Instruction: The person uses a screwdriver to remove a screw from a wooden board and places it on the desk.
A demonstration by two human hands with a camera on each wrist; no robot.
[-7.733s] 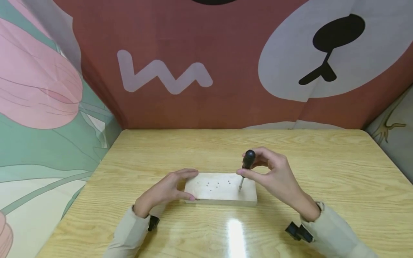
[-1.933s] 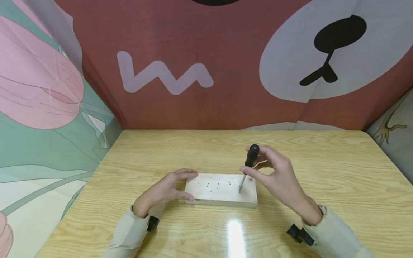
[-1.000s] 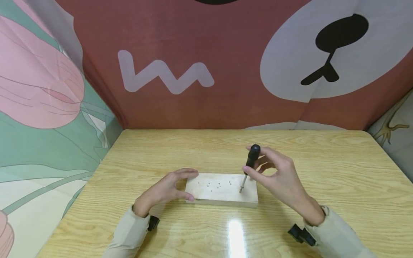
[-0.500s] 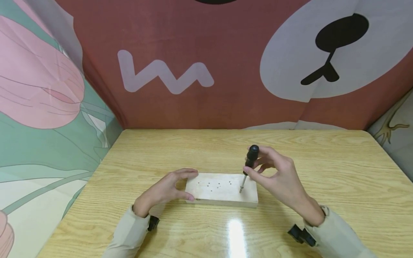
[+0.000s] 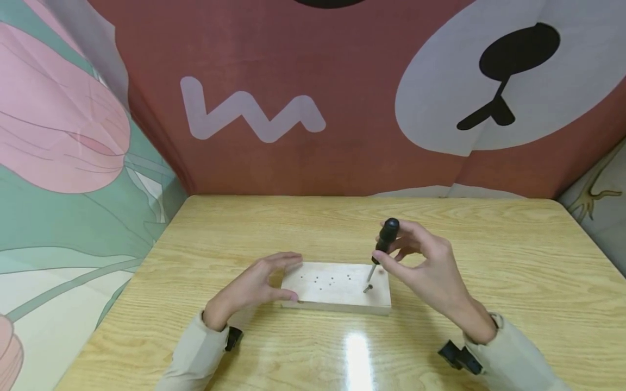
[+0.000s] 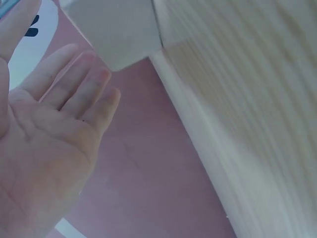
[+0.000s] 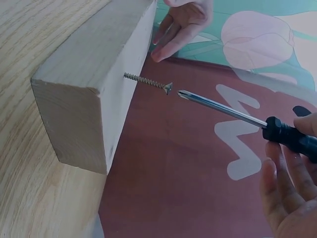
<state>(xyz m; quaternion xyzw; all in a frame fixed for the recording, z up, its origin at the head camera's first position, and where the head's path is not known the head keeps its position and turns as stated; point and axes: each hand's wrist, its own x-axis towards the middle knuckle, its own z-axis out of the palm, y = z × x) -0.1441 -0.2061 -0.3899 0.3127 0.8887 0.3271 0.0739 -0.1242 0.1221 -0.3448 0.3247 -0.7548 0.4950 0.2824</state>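
Observation:
A pale wooden block (image 5: 337, 288) lies on the table with several small holes in its top. Near its right end a countersunk screw (image 7: 148, 81) stands partly sunk in the top, leaning, its threads largely exposed. My right hand (image 5: 427, 266) holds a Phillips screwdriver (image 5: 386, 239) by its black handle between thumb and fingers. In the right wrist view the tip sits just short of the screw head, with a small gap. My left hand (image 5: 254, 285) spans the block's left end, thumb at the front edge and fingertips at the back; the left wrist view shows these fingers fairly straight.
The wood-grain table (image 5: 254, 228) runs back to a red printed cloth (image 5: 274, 163) with a cartoon face. Flower-patterned cloth (image 5: 63, 136) hangs at the left. Dark wrist cameras (image 5: 459, 357) are worn at both sleeves.
The screwdriver tip has come off the screw head as my right hand moved slightly up and right. The screw now shows whole, leaning right. My left hand has shifted up a little.

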